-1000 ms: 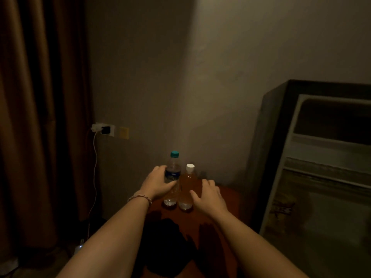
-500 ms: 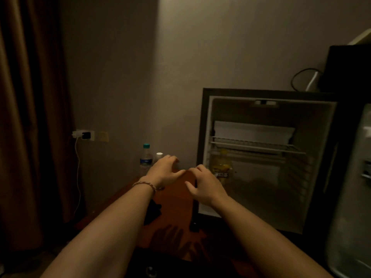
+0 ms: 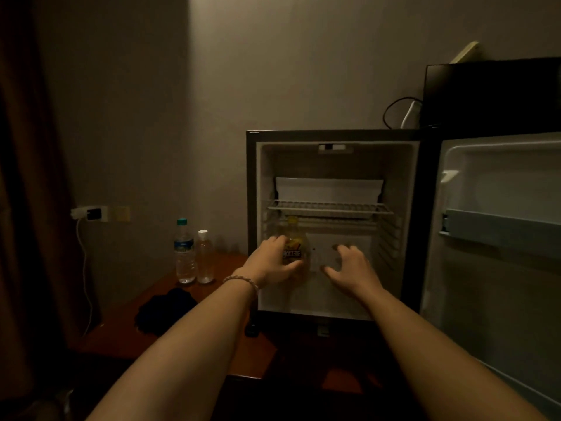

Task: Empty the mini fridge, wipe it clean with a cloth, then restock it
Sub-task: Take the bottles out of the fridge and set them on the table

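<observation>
The mini fridge (image 3: 334, 138) stands open, its door (image 3: 501, 238) swung out to the right. Under the wire shelf (image 3: 331, 207) a yellow juice bottle (image 3: 293, 238) stands at the left of the compartment. My left hand (image 3: 271, 264) is curled around that bottle's lower part. My right hand (image 3: 352, 270) hovers inside the fridge to the bottle's right, fingers spread and holding nothing. A water bottle (image 3: 184, 253) with a teal cap and a clear bottle (image 3: 205, 256) with a white cap stand on the wooden table (image 3: 127, 326) left of the fridge. A dark cloth (image 3: 165, 308) lies on the table.
A dark curtain (image 3: 27, 177) hangs at the far left. A wall socket with a charger (image 3: 91, 213) and white cable sits low on the wall. A black appliance (image 3: 491, 92) with cables sits on top of the fridge.
The view has swung right from the two bottles to the open fridge. Both hands left the bottles and reached into the fridge; my left hand has closed around the yellow bottle.
</observation>
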